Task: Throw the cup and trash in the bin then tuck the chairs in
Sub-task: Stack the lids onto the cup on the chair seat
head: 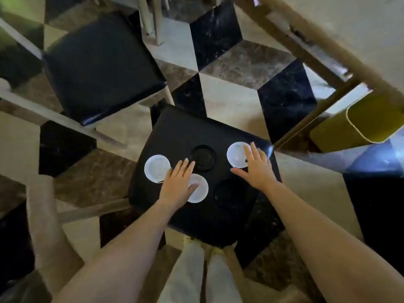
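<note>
A black chair seat (175, 132) lies below me with cup lids on it. Three are white: a left lid (156, 168), a near lid (200, 190) and a right lid (236, 155). Two black lids (203, 157) (229, 193) barely stand out from the seat. My left hand (178, 184) rests with fingers spread over the near white lid, thumb on it. Spread flat, my right hand (258, 168) covers the near edge of the right white lid. Neither hand has lifted anything. A yellow-green bin (358, 125) stands at the right.
A second black-seated chair (102, 66) stands at the upper left, turned away. A wooden table edge (317, 40) runs diagonally across the upper right. The floor is patterned in black, cream and brown tiles. My legs show at the bottom.
</note>
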Tool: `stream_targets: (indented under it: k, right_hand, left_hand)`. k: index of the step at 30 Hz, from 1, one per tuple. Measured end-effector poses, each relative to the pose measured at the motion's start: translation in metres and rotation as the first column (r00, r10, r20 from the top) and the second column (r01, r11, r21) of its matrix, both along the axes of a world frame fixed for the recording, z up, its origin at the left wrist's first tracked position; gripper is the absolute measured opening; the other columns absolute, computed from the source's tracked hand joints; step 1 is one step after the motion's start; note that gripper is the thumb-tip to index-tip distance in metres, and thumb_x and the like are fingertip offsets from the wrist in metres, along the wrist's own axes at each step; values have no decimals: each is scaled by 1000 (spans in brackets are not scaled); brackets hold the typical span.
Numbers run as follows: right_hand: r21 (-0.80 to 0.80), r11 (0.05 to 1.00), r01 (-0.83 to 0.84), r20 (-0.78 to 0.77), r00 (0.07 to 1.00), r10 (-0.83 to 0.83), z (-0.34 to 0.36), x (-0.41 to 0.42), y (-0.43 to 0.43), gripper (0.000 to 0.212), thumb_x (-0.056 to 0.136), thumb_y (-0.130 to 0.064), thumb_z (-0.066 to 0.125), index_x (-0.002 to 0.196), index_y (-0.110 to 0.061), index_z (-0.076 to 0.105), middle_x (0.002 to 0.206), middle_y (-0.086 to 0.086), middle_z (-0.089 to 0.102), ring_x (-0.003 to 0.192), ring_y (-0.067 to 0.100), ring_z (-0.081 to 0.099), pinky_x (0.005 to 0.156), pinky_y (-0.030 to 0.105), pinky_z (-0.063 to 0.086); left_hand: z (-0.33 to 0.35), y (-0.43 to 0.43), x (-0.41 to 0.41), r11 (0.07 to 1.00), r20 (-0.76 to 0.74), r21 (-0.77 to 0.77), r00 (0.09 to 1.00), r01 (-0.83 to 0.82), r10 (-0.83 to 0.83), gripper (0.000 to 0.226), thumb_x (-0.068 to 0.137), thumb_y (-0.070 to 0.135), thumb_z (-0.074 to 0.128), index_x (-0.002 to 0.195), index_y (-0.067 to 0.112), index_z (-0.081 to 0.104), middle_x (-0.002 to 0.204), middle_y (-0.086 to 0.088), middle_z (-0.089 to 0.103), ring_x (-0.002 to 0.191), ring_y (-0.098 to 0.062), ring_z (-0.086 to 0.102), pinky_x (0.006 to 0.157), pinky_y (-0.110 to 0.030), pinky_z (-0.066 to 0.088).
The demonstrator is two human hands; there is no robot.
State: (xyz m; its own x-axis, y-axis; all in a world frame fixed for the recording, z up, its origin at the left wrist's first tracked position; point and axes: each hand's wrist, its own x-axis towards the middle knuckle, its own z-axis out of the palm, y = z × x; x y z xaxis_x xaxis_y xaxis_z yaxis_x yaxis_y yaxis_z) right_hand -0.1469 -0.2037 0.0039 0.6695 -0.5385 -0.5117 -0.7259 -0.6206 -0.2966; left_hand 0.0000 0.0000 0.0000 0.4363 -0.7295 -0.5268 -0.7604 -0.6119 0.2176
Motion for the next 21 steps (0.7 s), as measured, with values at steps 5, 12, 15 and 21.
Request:
stream_targets:
  k: [5, 12, 15, 21]
  right_hand:
    - [-84, 995, 58, 37, 998, -55, -63, -3, -1, 83, 92, -57, 39, 151, -14, 1, 161, 10, -4, 147, 33, 2, 118, 46, 6]
    - [-51, 982, 180, 247, 955, -162, -95, -3, 7, 65, 96, -34, 50, 147, -5, 25, 160, 8, 0, 144, 30, 12, 115, 41, 23]
    - [-41, 974, 221, 285, 937, -200, -94, -2, 7, 66, 91, -34, 59, 144, -6, 31, 158, 8, 11, 140, 30, 18, 110, 38, 30]
    - [85, 942, 325, 404, 853, -331, -83, -5, 10, 41, 92, -10, 55, 131, -8, 45, 137, 9, 40, 123, 24, 42, 98, 29, 41]
  left_hand:
    - [-54, 19, -21, 996, 39, 22, 995, -87, 86, 66, 101, 39, 34, 152, 15, 0, 162, -7, 1, 150, -22, 0, 121, -38, 7]
    - [-76, 21, -36, 952, 73, -147, 957, -270, 282, 57, 96, 21, 50, 148, 14, 27, 146, -8, 41, 134, -23, 39, 108, -34, 36]
    - [-72, 11, -37, 872, -43, -177, 888, -457, 457, 51, 95, 18, 52, 142, 16, 36, 135, -8, 46, 123, -24, 45, 97, -36, 45]
    - [-65, 7, -32, 760, -303, -115, 751, -639, 586, 39, 91, 17, 60, 129, 15, 49, 128, -8, 44, 104, -19, 51, 88, -27, 41]
